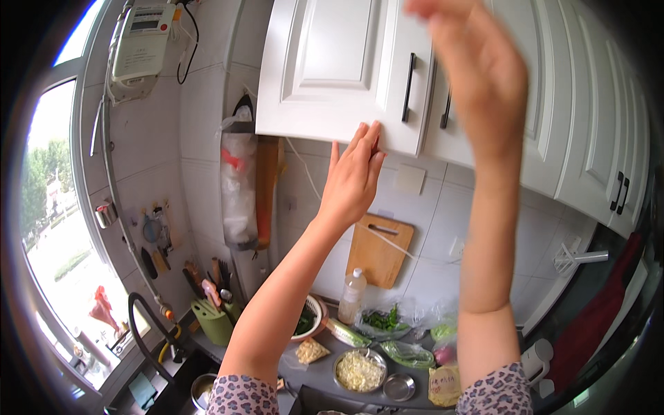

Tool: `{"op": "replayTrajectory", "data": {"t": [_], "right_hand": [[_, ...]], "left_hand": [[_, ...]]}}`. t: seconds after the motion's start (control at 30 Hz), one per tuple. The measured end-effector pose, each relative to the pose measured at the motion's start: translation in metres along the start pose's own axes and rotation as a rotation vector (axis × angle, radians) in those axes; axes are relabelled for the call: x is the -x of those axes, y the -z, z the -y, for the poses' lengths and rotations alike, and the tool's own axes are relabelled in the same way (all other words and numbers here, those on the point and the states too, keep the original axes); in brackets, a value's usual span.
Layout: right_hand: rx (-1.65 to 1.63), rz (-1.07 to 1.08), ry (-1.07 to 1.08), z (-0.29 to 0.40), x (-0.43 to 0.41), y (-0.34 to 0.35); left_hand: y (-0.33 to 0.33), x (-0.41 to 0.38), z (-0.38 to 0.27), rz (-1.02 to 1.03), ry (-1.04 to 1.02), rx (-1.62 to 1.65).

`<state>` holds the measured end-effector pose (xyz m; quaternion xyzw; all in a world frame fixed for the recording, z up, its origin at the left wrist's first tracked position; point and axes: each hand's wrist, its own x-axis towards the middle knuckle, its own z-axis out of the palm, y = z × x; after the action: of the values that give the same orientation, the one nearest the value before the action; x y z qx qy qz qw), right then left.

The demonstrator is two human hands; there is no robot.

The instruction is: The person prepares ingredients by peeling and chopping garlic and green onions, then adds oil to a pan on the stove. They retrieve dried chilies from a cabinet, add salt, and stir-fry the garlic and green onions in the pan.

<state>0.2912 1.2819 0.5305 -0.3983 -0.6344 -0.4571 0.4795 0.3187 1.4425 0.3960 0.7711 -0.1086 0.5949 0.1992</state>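
Note:
My left hand is raised to a white wall-cabinet door. Its fingertips rest on the front of the door by the lower edge, and I see nothing held in it. To the right, my right hand is lifted higher, blurred, in front of the neighbouring cabinet door. The top of the frame cuts off its fingers, so whether it holds anything is hidden. A black bar handle is on the left door, between my two hands. Both doors look closed.
Below is a counter with a steel bowl of chopped pale vegetable, a small empty metal bowl, bagged greens and a plastic bottle. A wooden cutting board leans on the tiles. At left are a green knife block and a black faucet.

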Motion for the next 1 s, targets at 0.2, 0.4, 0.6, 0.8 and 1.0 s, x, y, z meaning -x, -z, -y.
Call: {"op": "replayTrajectory", "data": {"t": [0.2, 0.4, 0.6, 0.8, 1.0], "right_hand": [[-0.273, 0.029, -0.242, -0.016, 0.146, -0.03], [-0.663, 0.322, -0.488, 0.037, 0.247, -0.099], [-1.041, 0.678, -0.57, 0.131, 0.35, -0.164], [-1.575, 1.3, -0.573, 0.233, 0.451, -0.155], [-2.077, 1.783, -0.696, 0.36, 0.501, -0.114]], "left_hand": [[0.052, 0.04, -0.021, 0.053, 0.419, 0.475], [0.128, 0.178, -0.048, -0.073, 0.891, 0.755], [0.159, 0.347, -0.108, -0.452, 1.188, 0.465], [0.149, 0.491, -0.246, -0.68, 1.532, 0.546], [0.134, 0.554, -0.393, -0.925, 1.7, 0.375]]}}
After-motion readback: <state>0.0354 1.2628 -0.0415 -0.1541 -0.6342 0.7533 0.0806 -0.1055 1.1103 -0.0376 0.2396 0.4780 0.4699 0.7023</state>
